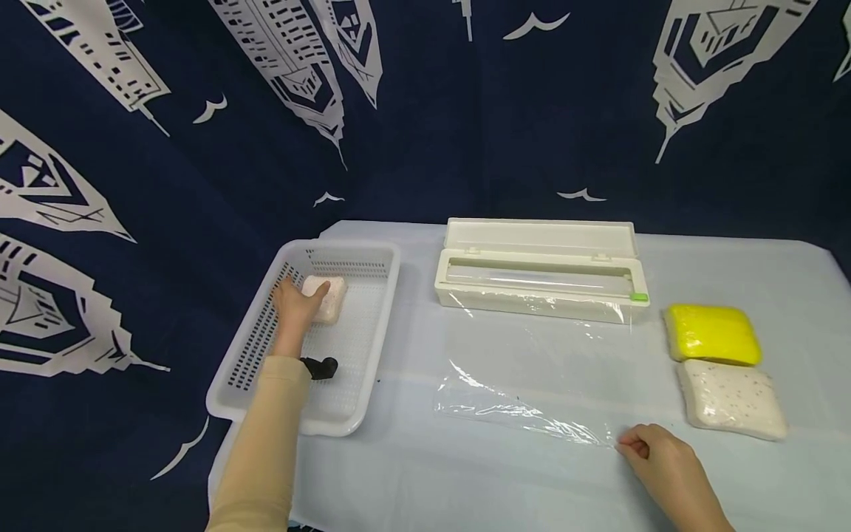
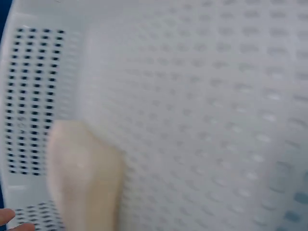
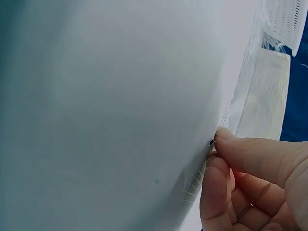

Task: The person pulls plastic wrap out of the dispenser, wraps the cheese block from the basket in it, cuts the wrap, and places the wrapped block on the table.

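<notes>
My left hand (image 1: 295, 310) is inside a white plastic basket (image 1: 375, 347), fingers spread beside a pale pink, sponge-like block (image 1: 332, 304). The thumb overlaps the block in the head view. In the left wrist view, two fingertips show at the lower left near a blurred pale shape (image 2: 86, 178), and the grip is not visible. Between thumb and forefinger my right hand (image 1: 665, 469) pinches the near right corner of clear plastic wrap (image 1: 525, 377). The wrap stretches out from a cream dispenser box (image 1: 538, 301) with its lid raised.
At the right lie a shiny yellow block (image 1: 713, 335) and a speckled white block (image 1: 733, 399), side by side. A pale cloth covers the table (image 1: 412, 480). Behind it hangs a dark blue printed curtain (image 1: 425, 148). A black device (image 1: 323, 368) sits at the left wrist.
</notes>
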### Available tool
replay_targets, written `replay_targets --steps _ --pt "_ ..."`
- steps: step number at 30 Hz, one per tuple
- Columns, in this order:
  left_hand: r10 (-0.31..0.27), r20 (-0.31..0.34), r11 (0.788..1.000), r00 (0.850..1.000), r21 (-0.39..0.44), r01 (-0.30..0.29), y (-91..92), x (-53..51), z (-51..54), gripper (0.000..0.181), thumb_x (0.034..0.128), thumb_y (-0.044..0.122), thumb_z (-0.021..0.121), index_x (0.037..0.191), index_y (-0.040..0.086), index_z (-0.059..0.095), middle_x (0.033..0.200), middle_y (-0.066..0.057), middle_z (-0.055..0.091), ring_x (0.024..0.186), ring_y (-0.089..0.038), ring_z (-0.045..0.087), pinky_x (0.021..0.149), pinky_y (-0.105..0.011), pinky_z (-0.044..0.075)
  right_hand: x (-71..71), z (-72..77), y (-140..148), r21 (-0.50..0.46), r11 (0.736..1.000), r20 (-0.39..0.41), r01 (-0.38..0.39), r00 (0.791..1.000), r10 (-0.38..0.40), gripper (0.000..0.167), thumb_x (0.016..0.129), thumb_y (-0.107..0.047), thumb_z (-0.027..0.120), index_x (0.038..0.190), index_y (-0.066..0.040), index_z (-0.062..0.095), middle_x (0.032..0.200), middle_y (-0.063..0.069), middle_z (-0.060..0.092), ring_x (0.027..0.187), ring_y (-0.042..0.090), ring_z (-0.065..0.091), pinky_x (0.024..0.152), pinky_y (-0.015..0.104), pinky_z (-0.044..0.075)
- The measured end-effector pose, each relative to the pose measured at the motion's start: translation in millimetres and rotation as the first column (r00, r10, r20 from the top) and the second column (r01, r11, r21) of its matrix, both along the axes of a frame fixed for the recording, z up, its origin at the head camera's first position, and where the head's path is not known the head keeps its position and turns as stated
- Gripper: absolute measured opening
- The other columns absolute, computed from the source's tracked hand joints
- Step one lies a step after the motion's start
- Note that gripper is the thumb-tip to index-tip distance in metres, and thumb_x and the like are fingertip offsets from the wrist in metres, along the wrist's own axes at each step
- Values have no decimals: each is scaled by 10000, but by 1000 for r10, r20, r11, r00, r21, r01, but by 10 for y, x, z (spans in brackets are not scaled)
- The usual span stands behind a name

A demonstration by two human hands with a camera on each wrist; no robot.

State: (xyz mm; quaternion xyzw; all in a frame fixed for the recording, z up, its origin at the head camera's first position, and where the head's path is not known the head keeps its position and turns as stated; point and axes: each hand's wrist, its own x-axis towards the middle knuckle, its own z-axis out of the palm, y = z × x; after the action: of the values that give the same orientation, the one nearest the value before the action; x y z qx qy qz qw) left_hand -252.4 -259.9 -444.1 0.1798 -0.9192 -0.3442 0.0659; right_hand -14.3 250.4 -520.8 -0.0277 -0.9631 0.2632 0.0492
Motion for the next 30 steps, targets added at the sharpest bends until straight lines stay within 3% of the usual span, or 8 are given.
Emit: replay_targets --steps 3,7,11,14,17,22,26,30 --pt "13 66 1000 998 -20 -12 -11 -14 -111 935 881 392 706 1461 -146 208 1479 -368 265 1400 -495 223 1161 -565 237 13 0 7 -6 1000 12 7 1000 -7 138 743 -7 795 757 -83 680 654 -44 542 587 -12 399 515 220 395" --pt "34 165 993 986 -119 -15 31 -18 -204 997 834 438 741 1426 -173 220 1443 -402 277 1354 -504 253 1121 -564 275 26 23 27 -15 1000 62 18 998 -17 110 769 -14 781 780 -70 688 671 -29 575 604 24 448 531 221 420" --pt "38 260 963 965 -267 34 70 -53 -276 1069 816 475 746 1415 -221 200 1442 -448 239 1349 -527 231 1117 -574 243 23 39 42 -16 1000 91 25 996 -23 95 784 -21 771 793 -63 686 681 -24 577 614 46 461 539 222 424" --pt "66 301 943 951 -330 39 84 -76 -301 1086 813 477 746 1410 -241 191 1420 -456 241 1314 -524 249 1099 -568 261 12 41 33 -19 1000 88 23 996 -21 104 780 -24 776 793 -68 682 682 -30 566 615 39 449 544 225 420" --pt "112 295 944 949 -331 -9 81 -75 -295 1054 814 444 748 1408 -232 198 1395 -448 256 1290 -515 272 1086 -556 296 -5 42 11 -21 1000 87 17 996 -15 114 772 -23 781 788 -71 679 684 -32 559 617 45 446 548 230 418" --pt "119 251 977 961 -204 -67 76 -11 -181 960 833 363 719 1392 -226 206 1350 -431 279 1230 -501 360 1050 -545 358 -28 79 -20 -22 1000 120 15 993 -12 111 776 -27 775 785 -75 676 687 -27 560 628 76 462 553 233 413" --pt "44 252 995 967 -94 -21 88 57 50 929 830 339 698 1388 -224 213 1335 -410 290 1170 -469 398 986 -545 444 -43 109 -32 -35 999 163 25 986 -19 88 792 -35 763 803 -62 680 709 -17 582 654 110 496 559 234 416" --pt "-66 212 997 975 -33 75 194 124 336 880 831 321 702 1401 -189 268 1368 -391 314 1238 -480 365 1031 -577 406 -38 123 -24 -42 998 195 43 980 -34 75 806 -44 757 817 -52 684 720 -11 592 670 126 513 566 234 424"
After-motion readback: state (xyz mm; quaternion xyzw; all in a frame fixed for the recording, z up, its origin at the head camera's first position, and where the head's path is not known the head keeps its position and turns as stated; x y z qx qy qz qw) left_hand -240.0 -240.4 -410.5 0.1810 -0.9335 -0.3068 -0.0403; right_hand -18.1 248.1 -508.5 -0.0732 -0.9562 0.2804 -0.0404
